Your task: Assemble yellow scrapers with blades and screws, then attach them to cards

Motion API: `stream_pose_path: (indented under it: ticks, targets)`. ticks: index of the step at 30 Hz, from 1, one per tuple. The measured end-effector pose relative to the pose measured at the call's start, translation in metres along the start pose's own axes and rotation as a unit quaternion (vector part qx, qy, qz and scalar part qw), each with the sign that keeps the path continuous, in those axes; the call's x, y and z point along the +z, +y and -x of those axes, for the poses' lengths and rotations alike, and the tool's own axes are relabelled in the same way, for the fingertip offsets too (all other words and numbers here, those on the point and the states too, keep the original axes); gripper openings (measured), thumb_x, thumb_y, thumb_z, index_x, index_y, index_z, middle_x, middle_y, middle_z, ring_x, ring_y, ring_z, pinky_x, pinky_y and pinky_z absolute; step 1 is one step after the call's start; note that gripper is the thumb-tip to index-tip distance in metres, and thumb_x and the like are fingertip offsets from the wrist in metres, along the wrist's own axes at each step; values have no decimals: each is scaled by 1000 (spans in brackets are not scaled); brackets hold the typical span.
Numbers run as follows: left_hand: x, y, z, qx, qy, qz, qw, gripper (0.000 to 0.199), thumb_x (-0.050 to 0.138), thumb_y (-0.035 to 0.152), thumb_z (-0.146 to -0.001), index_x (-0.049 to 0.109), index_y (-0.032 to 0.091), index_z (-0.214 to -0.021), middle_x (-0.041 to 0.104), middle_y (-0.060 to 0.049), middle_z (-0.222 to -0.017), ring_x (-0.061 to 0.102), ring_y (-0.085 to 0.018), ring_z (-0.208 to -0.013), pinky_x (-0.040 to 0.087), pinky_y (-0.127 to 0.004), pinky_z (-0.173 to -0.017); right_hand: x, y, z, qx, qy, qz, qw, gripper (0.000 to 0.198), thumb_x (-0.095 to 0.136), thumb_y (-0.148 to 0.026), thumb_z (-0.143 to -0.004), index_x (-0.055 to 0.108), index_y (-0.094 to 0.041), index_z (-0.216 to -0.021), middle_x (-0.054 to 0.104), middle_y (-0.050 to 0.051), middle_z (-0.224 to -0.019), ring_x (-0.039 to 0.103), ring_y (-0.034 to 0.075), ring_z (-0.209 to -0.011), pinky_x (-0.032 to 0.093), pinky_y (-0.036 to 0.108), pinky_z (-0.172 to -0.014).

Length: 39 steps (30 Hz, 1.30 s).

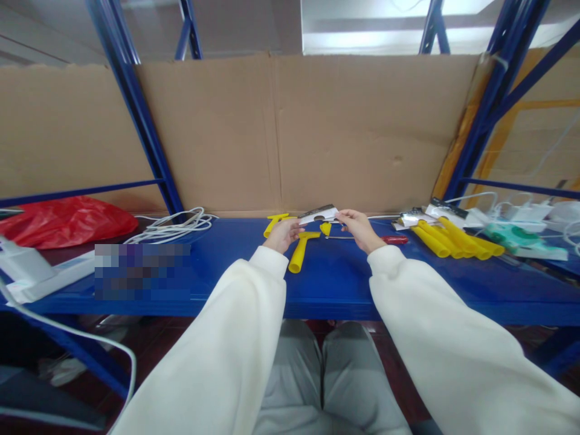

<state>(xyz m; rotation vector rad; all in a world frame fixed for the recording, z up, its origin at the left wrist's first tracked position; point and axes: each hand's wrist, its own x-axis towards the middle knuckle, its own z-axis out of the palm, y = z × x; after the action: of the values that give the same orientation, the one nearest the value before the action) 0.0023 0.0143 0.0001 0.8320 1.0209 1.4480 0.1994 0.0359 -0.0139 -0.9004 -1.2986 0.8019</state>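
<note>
- Below my head view, 2 legs in grey trousers (294,362) sit under the near edge of the blue table (254,293), and 2 cream sleeves (231,320) reach forward over it.
- Nearest the person on the table, I see 1 yellow T-shaped handle (296,257), its tube toward the person and its crossbar away. It lies just right of and below the left hand (284,234), which is nearer to it than the right hand (359,228).
- Beyond its crossbar, a red-handled screwdriver (395,240) lies crosswise, its shaft pointing left and its grip right of the right hand.
- Between both hands I find the white-and-black plate (327,214); its long axis runs left to right, the right end slightly higher. The left hand grasps 1 end, the right hand pinches the other.
- Beneath the plate shows a small yellow piece (325,228); I cannot tell whether they touch. Another yellow handle (270,225) lies behind the left hand.
- Far right, I see several yellow handles with pale heads (432,241) side by side.
- Far left rests a red plastic bag (67,223), contents hidden from me.
- Behind everything stands a cardboard panel (339,133).
</note>
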Motion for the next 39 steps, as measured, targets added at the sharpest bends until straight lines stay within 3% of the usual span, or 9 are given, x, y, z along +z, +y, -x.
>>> stream_pose_path:
  ticks: [5, 8, 12, 19, 23, 29, 31, 35, 39]
  targets:
    - [-1, -4, -3, 85, 16, -209, 974, 15, 58, 10, -75, 63, 13, -89, 72, -10, -77, 62, -13, -51, 39, -21, -44, -2, 7, -5, -85, 25, 50, 995, 28, 75, -43, -61, 63, -18, -64, 64, 3, -79, 55, 15, -73, 44, 27, -60]
    - [-6, -6, -8, 171, 94, -426, 884, 20, 61, 12, -70, 66, 14, -90, 73, -12, -88, 69, -21, -76, 47, -25, -58, -5, 7, -7, -82, 46, 40, 995, 29, 74, -44, -61, 64, -18, -68, 63, 1, -72, 55, 15, -71, 45, 28, -63]
    - [-12, -9, -12, 172, 43, -620, 764, 27, 62, 37, -74, 71, 15, -85, 72, -14, -94, 67, -29, -97, 50, -31, -78, -9, 2, -8, -60, 86, 10, 994, 31, 76, -46, -58, 64, -19, -69, 64, 0, -69, 54, 13, -68, 44, 26, -60]
    - [-11, -15, -8, 132, -36, -712, 689, 40, 62, 43, -72, 73, 12, -95, 72, -14, -92, 68, -28, -93, 50, -29, -75, -8, -4, -2, -13, 74, -20, 997, 32, 79, -45, -56, 61, -20, -66, 56, -4, -58, 48, 10, -56, 38, 22, -50]
    - [-8, -17, -5, 139, -22, -673, 726, 34, 62, 41, -74, 74, 11, -87, 71, -13, -81, 68, -27, -86, 50, -29, -71, -7, -5, -1, 5, 73, -15, 997, 30, 78, -42, -60, 58, -20, -64, 54, -4, -56, 49, 9, -56, 36, 21, -48]
    - [-2, -21, -8, 90, 4, -416, 905, 9, 67, 25, -72, 68, 17, -67, 62, -6, -57, 65, -21, -63, 48, -28, -59, -8, -4, -2, 3, 68, -29, 997, 33, 76, -45, -60, 54, -20, -61, 53, -4, -55, 49, 9, -55, 38, 22, -49]
    - [-1, -21, -9, 87, 20, -331, 939, 8, 69, 18, -70, 65, 19, -64, 58, -3, -51, 62, -19, -58, 46, -27, -55, -8, -4, -2, -5, 62, -34, 997, 36, 77, -47, -60, 53, -21, -61, 53, -4, -55, 49, 10, -56, 39, 22, -50]
    - [-2, -20, -13, 162, 94, -301, 935, 10, 68, 14, -69, 61, 20, -65, 59, -1, -56, 66, -22, -73, 47, -25, -61, -9, -2, -3, -9, 53, -34, 998, 37, 76, -50, -60, 53, -22, -64, 52, -4, -55, 50, 11, -56, 39, 24, -50]
    - [-3, -18, -16, 201, 117, -273, 933, 19, 62, 31, -83, 60, 20, -67, 66, -7, -72, 66, -24, -87, 48, -26, -69, -9, -3, -3, -3, 44, -39, 998, 35, 76, -48, -61, 54, -21, -65, 51, -5, -55, 49, 10, -55, 38, 23, -50]
